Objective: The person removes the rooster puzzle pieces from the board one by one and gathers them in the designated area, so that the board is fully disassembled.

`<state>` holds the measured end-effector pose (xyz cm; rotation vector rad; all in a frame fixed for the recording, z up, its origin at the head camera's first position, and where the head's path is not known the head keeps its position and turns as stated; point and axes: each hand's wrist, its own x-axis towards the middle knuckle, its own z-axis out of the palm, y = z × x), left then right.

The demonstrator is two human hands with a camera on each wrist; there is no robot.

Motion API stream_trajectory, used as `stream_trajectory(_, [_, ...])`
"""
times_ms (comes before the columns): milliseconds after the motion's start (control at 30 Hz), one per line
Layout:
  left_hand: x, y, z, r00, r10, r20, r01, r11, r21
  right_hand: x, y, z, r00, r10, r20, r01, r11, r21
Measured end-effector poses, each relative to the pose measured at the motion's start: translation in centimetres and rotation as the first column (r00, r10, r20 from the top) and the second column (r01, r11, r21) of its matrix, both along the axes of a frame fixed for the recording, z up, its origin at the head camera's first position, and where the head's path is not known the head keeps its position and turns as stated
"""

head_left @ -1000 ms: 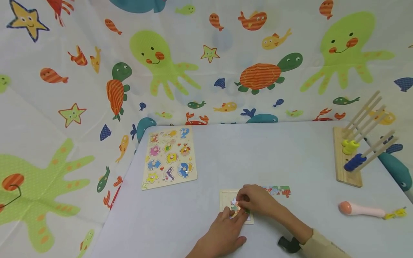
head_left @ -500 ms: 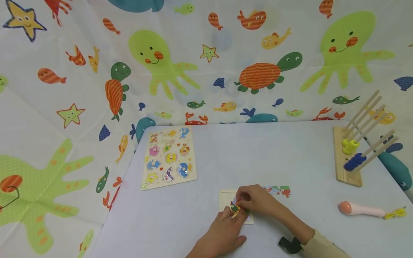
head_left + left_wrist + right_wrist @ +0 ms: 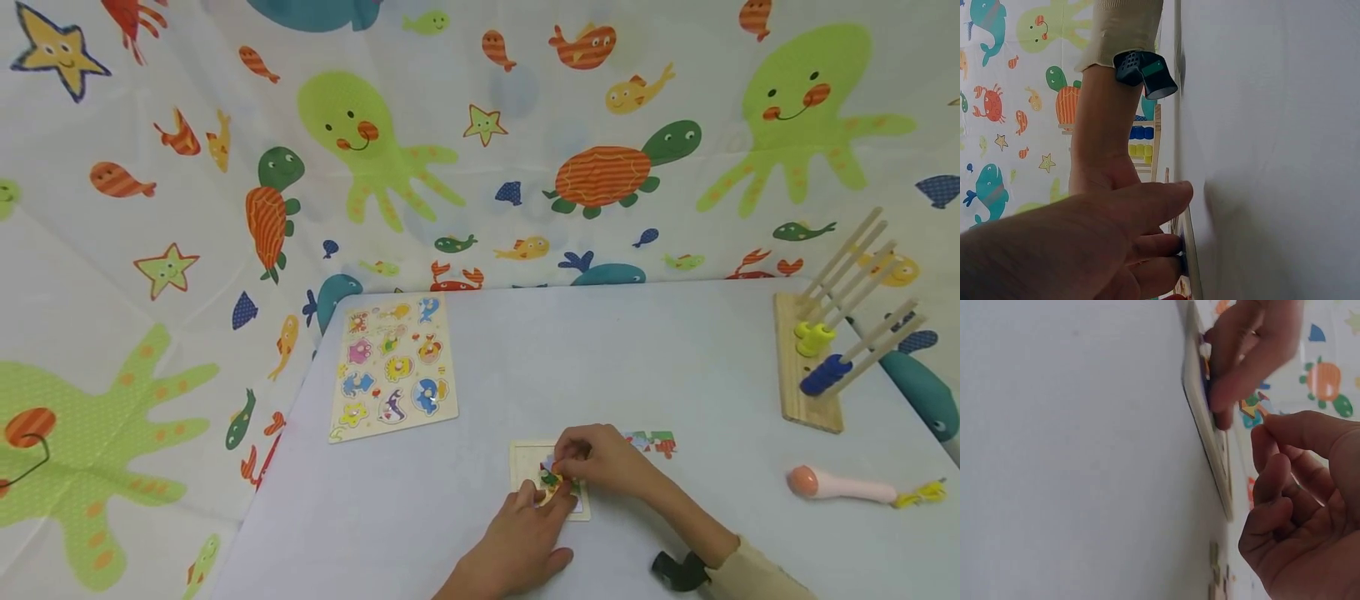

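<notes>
A small wooden jigsaw tray (image 3: 522, 457) lies on the table in front of me, with colourful pieces partly hidden by both hands. My left hand (image 3: 520, 533) rests on the tray, its fingers pressing the pieces near its lower part. Over the tray, my right hand (image 3: 606, 460) pinches a colourful jigsaw piece (image 3: 1250, 409) between thumb and index finger. In the right wrist view that piece is held up off the tray, close to the left hand's fingers. Beyond the right hand lies a row of joined jigsaw pieces (image 3: 654, 442), partly covered.
A sea-animal knob puzzle board (image 3: 393, 367) lies at the left back. On the right stands a wooden peg stacker (image 3: 810, 367) with yellow and blue beads. A pink-and-white stick-shaped toy (image 3: 840, 487) with a yellow cord lies nearer. A printed sea-animal cloth (image 3: 517, 108) hangs behind.
My right hand has lifted slightly and shifted a little to the right, and the piece it pinches has tilted and moved with it. The left hand stays on the tray.
</notes>
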<state>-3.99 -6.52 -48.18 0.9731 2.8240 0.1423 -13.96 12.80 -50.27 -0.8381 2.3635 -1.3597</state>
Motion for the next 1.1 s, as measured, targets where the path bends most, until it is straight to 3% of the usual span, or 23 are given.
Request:
stream_trajectory(200, [-0.1,0.1,0.0,0.999,0.016,0.038,-0.016,1.000,0.010,-0.4,2.7,1.0,0.995,-0.104,0.003,0.104,0.994,0.046])
stream_trajectory(333, [-0.1,0.1,-0.1,1.000,0.011,0.014,-0.011,1.000,0.006,-0.5,5.1,1.7,0.987,-0.160,0.011,0.158,0.984,0.082])
stream_trajectory(567, [-0.1,0.0,-0.2,0.999,0.017,0.029,-0.018,1.000,0.018,0.0,8.9,2.3,0.974,-0.227,0.004,0.223,0.962,0.156])
stream_trajectory(733, [-0.1,0.1,-0.1,0.999,0.023,0.049,-0.025,0.999,0.029,0.4,10.6,2.1,0.969,-0.245,0.027,0.235,0.953,0.192])
stream_trajectory(933, [0.0,-0.1,-0.2,0.998,0.028,0.052,-0.030,0.999,0.029,0.8,11.0,1.6,0.974,-0.218,0.061,0.203,0.960,0.193])
stream_trajectory(1100, [0.0,-0.1,-0.2,0.999,0.026,0.043,-0.027,0.999,0.041,0.8,10.9,1.4,0.973,-0.231,0.021,0.219,0.946,0.239])
